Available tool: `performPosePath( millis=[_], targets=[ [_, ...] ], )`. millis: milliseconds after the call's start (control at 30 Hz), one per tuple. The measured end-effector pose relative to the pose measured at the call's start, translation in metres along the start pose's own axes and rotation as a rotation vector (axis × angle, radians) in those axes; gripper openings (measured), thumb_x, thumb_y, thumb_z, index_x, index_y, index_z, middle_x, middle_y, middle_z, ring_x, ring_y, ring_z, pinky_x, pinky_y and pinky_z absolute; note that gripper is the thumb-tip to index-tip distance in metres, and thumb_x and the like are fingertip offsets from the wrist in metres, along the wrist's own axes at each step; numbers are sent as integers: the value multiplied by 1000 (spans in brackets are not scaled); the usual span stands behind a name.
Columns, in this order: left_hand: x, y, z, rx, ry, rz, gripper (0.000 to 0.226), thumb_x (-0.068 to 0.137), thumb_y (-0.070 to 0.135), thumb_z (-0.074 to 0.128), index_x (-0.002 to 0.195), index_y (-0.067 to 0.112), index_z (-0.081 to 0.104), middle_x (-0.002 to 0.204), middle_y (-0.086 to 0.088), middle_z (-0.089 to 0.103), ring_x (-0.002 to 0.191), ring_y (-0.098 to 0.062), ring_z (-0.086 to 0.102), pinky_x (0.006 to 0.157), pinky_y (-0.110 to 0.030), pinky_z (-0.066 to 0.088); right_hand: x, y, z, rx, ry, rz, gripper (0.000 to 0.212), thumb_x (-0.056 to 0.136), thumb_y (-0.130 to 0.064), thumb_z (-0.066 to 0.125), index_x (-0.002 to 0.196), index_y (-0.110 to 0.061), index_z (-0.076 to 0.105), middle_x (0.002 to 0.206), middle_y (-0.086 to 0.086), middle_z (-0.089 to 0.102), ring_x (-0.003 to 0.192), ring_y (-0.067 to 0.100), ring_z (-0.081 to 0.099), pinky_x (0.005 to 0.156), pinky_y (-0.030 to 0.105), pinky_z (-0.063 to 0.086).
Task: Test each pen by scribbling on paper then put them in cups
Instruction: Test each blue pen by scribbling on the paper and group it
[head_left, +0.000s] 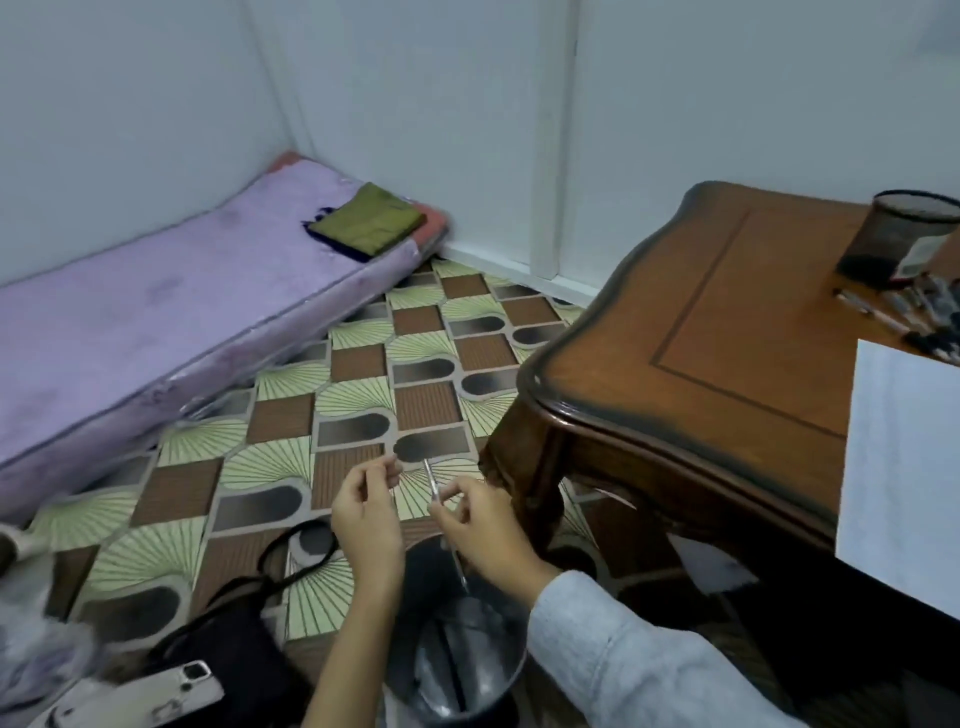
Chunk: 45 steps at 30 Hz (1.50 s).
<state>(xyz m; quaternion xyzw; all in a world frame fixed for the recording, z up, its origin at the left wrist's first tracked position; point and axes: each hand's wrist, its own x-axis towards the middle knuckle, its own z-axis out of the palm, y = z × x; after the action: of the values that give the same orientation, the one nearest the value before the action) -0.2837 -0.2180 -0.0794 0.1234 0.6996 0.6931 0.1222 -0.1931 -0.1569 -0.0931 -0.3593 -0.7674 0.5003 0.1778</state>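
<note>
The right hand (483, 525) is gripping a thin silvery pen (432, 483) btwn thumb and curled fingers. One end is sticking up above the knuckles and the other is pointing down past the heel of the hand. Both hands are hovering low over the patterned floor (280, 415), directly above a dark bin (415, 582) w/ something shiny and crumpled inside (contents too blurred to name).

The left hand (363, 519) is sitting just beside the right one, apart from the pen, w/ fingers curled and fingertips close to the thumb. Whether it is pinching anything small, I cannot tell. A pale blue-grey sleeve (623, 654) is covering the right forearm.

To the right of the hands and higher up, a brown wooden surface (727, 322) is carrying the rest of the task's things. A black mesh cup (904, 234) is standing upright at the far side. A loose heap of pens (924, 312) is lying just in front of the cup. A white sheet of paper (904, 467) is lying nearer, overhanging the near edge.

To the left of the hands and further away, a purple mattress (182, 312) is lying on the floor along the wall, w/ a folded green cloth (369, 218) resting on its far end. Nearer than the left hand and off to its left, a black bag (223, 649) is lying on the floor, and a pale phone (145, 696) is lying just beside it, camera side up.
</note>
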Motion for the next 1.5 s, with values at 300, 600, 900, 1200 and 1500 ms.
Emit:
performPosePath(
  millis=[300,600,900,1200,1500],
  targets=[
    [-31,-70,-35,183,-108,-209,19,99,20,46,102,17,65,106,-1,67,96,-12,59,74,-20,40,-37,67,16,-182,-295,193,54,90,-30,64,139,-16,44,131,4,53,110,9,51,91,20,42],
    [-18,-50,-31,189,-196,-179,14,94,11,52,95,16,65,102,-5,68,100,-20,63,87,-30,49,-21,51,-11,-131,-168,103,34,87,-27,69,119,-19,59,105,-2,61,87,6,55,69,12,41],
    [-6,34,17,86,-351,30,21,96,16,49,97,12,70,92,-3,71,89,-14,66,77,-24,49,-13,-24,-91,6,37,-88,11,88,-23,68,97,-17,71,81,2,70,64,7,60,53,13,44],
    [-37,115,131,-56,-586,207,25,94,13,49,86,9,72,85,-9,71,81,-17,66,62,-11,44,-38,-67,-221,25,344,-156,13,91,-24,65,92,-12,69,71,0,72,54,16,60,47,25,48],
    [-127,140,229,-32,-877,336,26,95,17,48,83,17,71,81,3,70,83,-11,65,75,-22,51,-89,-28,-331,-84,646,-14,16,92,-23,63,93,-8,70,73,4,72,53,21,62,42,24,46]
  ],
)
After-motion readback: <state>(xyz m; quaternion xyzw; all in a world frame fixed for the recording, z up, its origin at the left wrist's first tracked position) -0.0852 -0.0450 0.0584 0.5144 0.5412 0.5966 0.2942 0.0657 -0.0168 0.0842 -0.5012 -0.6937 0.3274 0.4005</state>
